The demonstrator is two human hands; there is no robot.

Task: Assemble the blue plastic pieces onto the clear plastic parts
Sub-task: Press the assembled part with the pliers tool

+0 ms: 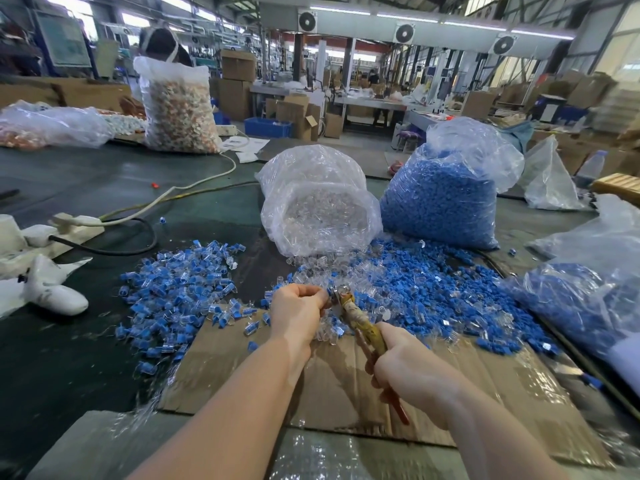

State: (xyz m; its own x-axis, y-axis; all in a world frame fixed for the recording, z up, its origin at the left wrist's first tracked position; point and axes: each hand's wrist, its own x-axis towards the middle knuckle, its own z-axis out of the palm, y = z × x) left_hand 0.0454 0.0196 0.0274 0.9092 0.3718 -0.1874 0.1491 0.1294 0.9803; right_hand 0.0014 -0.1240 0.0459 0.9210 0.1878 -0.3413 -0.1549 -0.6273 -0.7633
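Observation:
My right hand (pixel 412 372) grips worn pliers (pixel 363 323) by their handles, jaws pointing up and left. My left hand (pixel 298 310) is closed around a small clear part with a blue piece, held right at the pliers' jaws (pixel 337 292); the part is mostly hidden by my fingers. Loose blue pieces (pixel 433 289) mixed with clear parts (pixel 311 271) lie in a heap just beyond my hands. A pile of joined blue-and-clear parts (pixel 180 289) lies to the left.
A clear bag of clear parts (pixel 318 209) and a bag of blue pieces (pixel 443 202) stand behind the heap. Another bag of blue pieces (pixel 571 306) lies at right. Cardboard (pixel 346 386) lies under my hands. White gloves (pixel 52 292) and a cable (pixel 138 237) lie at left.

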